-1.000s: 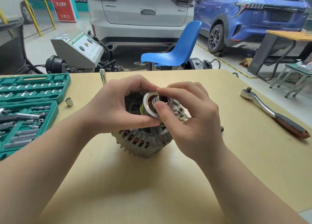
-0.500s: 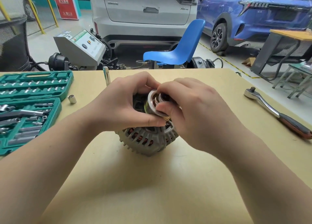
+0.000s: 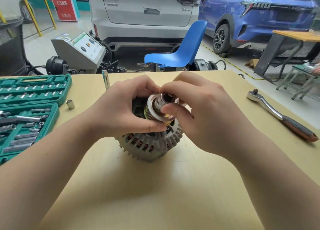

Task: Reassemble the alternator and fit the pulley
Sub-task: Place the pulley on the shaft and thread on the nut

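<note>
- White car [image 3: 143, 13] tailgate, right side: badge reads roughly "X6", trailing letters too small.
- Same tailgate, left: lettered badge, unreadable.
- Red sign [image 3: 64, 3]: white characters, blurred, illegible.

The right hand [image 3: 204, 119] now pinches a nut [image 3: 167, 98] higher above the pulley [image 3: 154, 111], thumb nearer the rim.

Bright even daylight, soft shadows, wide-angle bending at edges, slight softness throughout.
</note>
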`<state>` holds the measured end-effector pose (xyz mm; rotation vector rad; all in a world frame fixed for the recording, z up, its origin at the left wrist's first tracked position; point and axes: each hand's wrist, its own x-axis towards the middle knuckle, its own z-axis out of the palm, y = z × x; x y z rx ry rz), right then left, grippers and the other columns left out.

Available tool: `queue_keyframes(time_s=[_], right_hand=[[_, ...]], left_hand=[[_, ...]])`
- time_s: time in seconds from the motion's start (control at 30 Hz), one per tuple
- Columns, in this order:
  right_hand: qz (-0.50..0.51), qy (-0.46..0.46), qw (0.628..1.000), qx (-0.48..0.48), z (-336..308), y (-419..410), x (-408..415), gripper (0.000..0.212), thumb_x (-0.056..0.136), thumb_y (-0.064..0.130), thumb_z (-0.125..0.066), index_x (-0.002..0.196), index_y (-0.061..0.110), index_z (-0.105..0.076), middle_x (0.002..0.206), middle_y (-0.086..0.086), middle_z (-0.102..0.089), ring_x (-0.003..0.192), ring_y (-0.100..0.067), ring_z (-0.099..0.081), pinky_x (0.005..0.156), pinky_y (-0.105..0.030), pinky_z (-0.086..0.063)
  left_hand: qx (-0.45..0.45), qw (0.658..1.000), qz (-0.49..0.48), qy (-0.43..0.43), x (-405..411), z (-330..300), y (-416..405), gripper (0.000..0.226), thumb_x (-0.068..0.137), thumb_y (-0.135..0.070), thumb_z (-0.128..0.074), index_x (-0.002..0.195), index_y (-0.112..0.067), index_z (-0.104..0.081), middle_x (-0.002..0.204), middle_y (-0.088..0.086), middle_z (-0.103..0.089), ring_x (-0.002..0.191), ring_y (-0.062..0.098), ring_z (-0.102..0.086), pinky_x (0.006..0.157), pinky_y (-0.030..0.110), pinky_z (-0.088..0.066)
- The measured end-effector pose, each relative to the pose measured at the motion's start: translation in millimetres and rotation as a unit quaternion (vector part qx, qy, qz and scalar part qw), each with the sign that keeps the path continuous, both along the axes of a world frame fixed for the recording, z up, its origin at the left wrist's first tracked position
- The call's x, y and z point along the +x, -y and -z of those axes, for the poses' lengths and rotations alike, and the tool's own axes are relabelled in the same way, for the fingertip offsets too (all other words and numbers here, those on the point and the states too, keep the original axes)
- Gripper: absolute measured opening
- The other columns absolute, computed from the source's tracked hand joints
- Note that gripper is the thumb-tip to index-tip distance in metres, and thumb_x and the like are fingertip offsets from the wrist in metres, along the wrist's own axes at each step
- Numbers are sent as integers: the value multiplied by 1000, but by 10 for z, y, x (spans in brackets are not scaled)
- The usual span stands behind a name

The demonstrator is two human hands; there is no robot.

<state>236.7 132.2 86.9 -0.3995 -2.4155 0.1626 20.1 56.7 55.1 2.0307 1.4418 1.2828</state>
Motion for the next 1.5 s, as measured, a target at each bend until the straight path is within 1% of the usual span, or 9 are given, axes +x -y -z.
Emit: queue_keyframes(time_s=[0.1,0.33,0.43,0.6,0.97,1.07,1.2,1.33,1.5], right_hand=[[-18,-84,996,-28,-51,-60,77,17,97,11,-68,113,5,-73,99,-3,-63,81,-13,-54,78,-16,-42],[-17,-92,995,-43,-33,-109,142,20,97,8,-68,117,7,-73,101,-1,-63,85,-5,-55,79,-11,-38],[-32,-33,998,-40,-21,-57,100,19,98,9,-66,117,9,-72,104,-2,-62,87,-12,-55,78,-18,-44],[-26,28,999,-34,-15,26,13,27,101,15,-58,125,12,-71,112,-3,-61,97,-24,-58,83,-45,-52],[3,96,994,-42,-106,57,1,28,102,14,-60,126,23,-72,112,5,-60,97,-19,-57,83,-42,-52],[52,67,996,-18,-83,67,-10,21,99,37,-65,109,22,-76,97,5,-60,89,-16,-55,77,-36,-48],[106,46,993,-18,-100,93,-20,47,92,68,-53,102,27,-73,90,12,-57,84,-11,-51,73,-31,-40],[56,94,993,-32,-141,127,10,23,99,40,-59,121,34,-65,102,15,-56,96,-11,-53,78,-35,-45],[162,58,984,39,-81,196,-70,32,97,61,-52,93,30,-60,86,11,-57,84,-16,-51,65,-35,-40]], left_hand=[[0,1000,0,-1,-6,-13,0,57,73,-32,-98,117,-22,-63,111,-6,-81,102,23,-79,87,35,-64],[11,1000,2,1,5,-1,1,59,73,-38,-97,120,-31,-64,115,-12,-80,107,17,-79,89,26,-62],[19,1000,1,-3,12,0,4,57,74,-37,-96,119,-31,-62,113,-9,-81,100,19,-79,86,27,-61],[17,1000,-7,-1,4,11,-1,55,73,-33,-96,115,-19,-63,108,-1,-81,94,27,-78,84,50,-63],[7,1000,-19,-19,28,-22,20,55,72,-34,-95,114,-18,-64,105,-4,-82,96,28,-79,84,51,-63],[5,1000,-22,-14,24,-13,25,59,71,-37,-95,117,-19,-63,108,-4,-82,98,27,-78,87,52,-63],[-2,1000,-28,-15,12,-18,36,63,70,-38,-96,121,-18,-64,108,-4,-81,99,27,-78,87,50,-63],[5,999,-28,-25,16,-19,16,56,72,-30,-97,115,-16,-64,105,0,-81,95,30,-77,84,54,-61],[2,1000,-17,-5,4,8,9,61,72,-30,-98,120,-15,-65,109,1,-81,99,32,-77,87,56,-62]])
